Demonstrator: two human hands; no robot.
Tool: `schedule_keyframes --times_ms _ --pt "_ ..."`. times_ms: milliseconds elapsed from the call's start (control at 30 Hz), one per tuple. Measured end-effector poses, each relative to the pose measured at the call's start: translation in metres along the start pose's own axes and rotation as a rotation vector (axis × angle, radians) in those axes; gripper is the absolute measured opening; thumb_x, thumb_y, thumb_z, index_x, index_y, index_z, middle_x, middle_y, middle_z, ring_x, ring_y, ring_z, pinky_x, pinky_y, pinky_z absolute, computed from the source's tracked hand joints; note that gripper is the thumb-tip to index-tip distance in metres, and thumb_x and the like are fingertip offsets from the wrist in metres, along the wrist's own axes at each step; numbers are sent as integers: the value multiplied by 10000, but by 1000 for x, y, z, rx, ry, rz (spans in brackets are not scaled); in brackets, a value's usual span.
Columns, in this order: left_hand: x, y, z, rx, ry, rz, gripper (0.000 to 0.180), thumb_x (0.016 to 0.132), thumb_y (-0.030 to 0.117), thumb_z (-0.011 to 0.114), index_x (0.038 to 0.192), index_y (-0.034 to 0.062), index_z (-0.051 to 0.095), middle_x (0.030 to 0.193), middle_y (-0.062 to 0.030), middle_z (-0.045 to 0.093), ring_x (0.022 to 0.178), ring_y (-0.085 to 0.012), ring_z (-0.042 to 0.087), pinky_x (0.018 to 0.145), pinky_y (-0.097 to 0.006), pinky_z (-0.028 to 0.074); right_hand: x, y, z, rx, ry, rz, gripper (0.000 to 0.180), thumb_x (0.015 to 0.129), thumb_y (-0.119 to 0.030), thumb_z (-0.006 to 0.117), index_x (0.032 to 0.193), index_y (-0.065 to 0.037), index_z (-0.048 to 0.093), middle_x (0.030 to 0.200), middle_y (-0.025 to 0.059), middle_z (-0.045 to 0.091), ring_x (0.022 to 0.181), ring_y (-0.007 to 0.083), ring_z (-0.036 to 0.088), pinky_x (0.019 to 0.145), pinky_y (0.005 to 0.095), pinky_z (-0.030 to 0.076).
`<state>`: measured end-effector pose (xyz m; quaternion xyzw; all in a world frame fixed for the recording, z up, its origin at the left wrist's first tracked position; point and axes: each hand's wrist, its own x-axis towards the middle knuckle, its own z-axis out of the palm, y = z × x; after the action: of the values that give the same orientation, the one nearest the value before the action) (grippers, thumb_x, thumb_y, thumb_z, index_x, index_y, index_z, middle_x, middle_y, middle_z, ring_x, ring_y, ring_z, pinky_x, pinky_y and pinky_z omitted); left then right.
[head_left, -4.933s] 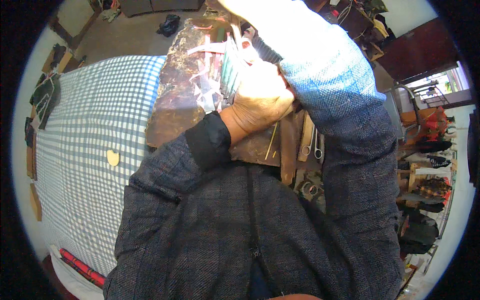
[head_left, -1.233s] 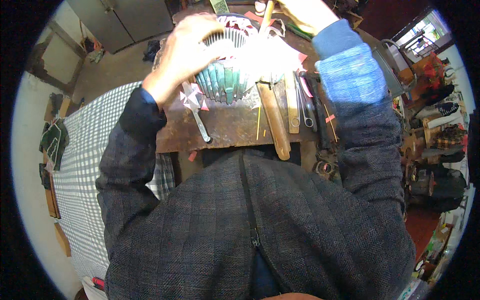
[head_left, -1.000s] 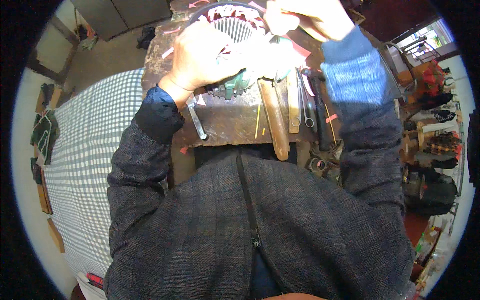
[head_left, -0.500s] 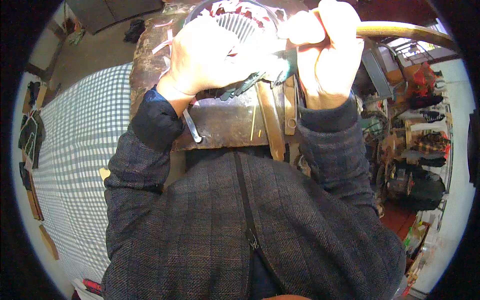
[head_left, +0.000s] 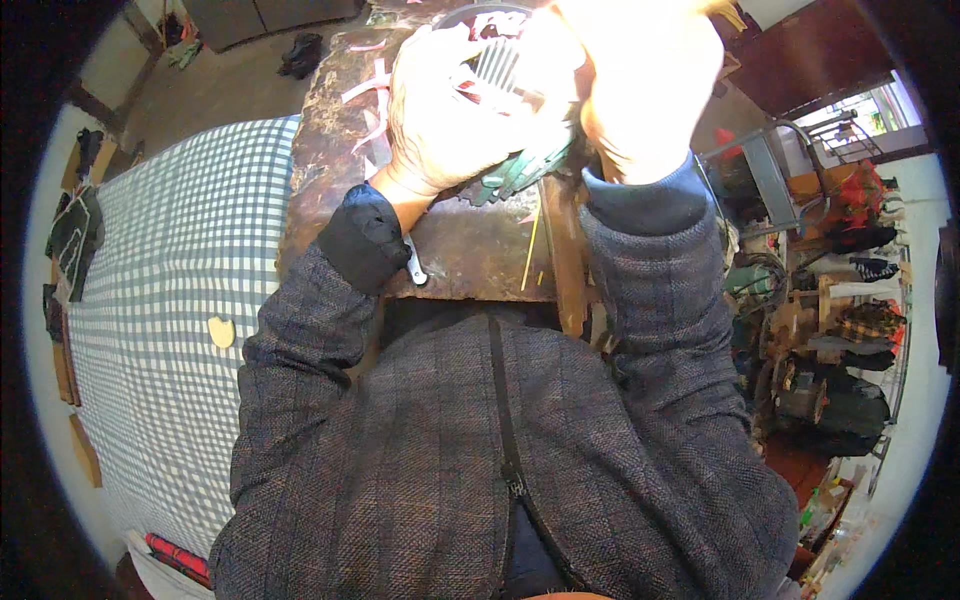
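Observation:
My left hand (head_left: pixel 425 115) curves its fingers around something bright on the wooden bench. Strong glare hides what lies in the grip. Beside the fingers shows a fan of pale and grey stripes (head_left: pixel 497 65), inside the round dark rim (head_left: pixel 470 14) of a container at the bench's far end. Dark green strips (head_left: pixel 530 165) stick out from under the left hand. My right hand (head_left: pixel 650 90) is a closed fist to the right, almost washed out by light. A short bit of the brown rod (head_left: pixel 716 7) shows beside it at the top edge.
On the worn wooden bench (head_left: pixel 460 250) lie a small metal tool (head_left: pixel 415 265), a thin yellow stick (head_left: pixel 531 245), a wooden strip (head_left: pixel 569 250) and pink ribbon scraps (head_left: pixel 368 88). A checked cloth (head_left: pixel 190 250) covers the surface at left. Clothes and clutter fill the right side.
My right fist has moved up and away, and most of the rod has left the view. The whole view has shifted slightly; my left hand keeps its place over the bench.

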<state>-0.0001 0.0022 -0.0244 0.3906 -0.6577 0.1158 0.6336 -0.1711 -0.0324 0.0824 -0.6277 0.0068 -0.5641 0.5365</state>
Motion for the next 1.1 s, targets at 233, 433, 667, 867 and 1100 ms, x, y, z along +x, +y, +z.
schedule_keyframes --times_ms 233,433,667,867,1100 --pt "-2 -4 2 50 -31 132 556 831 385 813 1233 25 678 1191 -169 689 1108 -372 648 1030 -473 476 10 38 53 -309 407 -289 164 1007 -187 634 977 -26 630 776 20 607 651 140 595 576 284 498" --pt "4 7 0 188 -47 157 542 797 260 793 1290 93 642 1144 -175 568 1084 -377 572 924 -455 492 10 26 67 -293 326 -180 163 1005 -180 640 994 -17 642 784 21 614 665 138 601 582 282 501" --pt "9 32 -10 59 -78 -160 735 767 316 898 1341 -20 584 1297 -186 629 1176 -333 627 1054 -416 480 53 13 49 245 -174 530 164 1003 -171 648 1014 -8 656 793 22 622 681 134 609 589 278 505" --pt "5 19 3 241 -83 -77 648 799 395 803 1280 6 612 1238 -216 599 1114 -392 596 967 -479 494 32 43 91 -169 346 -246 130 991 -156 634 910 -56 652 737 -5 592 606 130 565 551 281 478" --pt "-19 10 7 81 -141 -307 683 814 259 744 1353 -81 498 1269 -298 559 1191 -450 561 1058 -505 443 58 42 113 -918 186 -116 218 952 -214 678 850 -32 616 751 122 657 675 257 666 595 366 507"
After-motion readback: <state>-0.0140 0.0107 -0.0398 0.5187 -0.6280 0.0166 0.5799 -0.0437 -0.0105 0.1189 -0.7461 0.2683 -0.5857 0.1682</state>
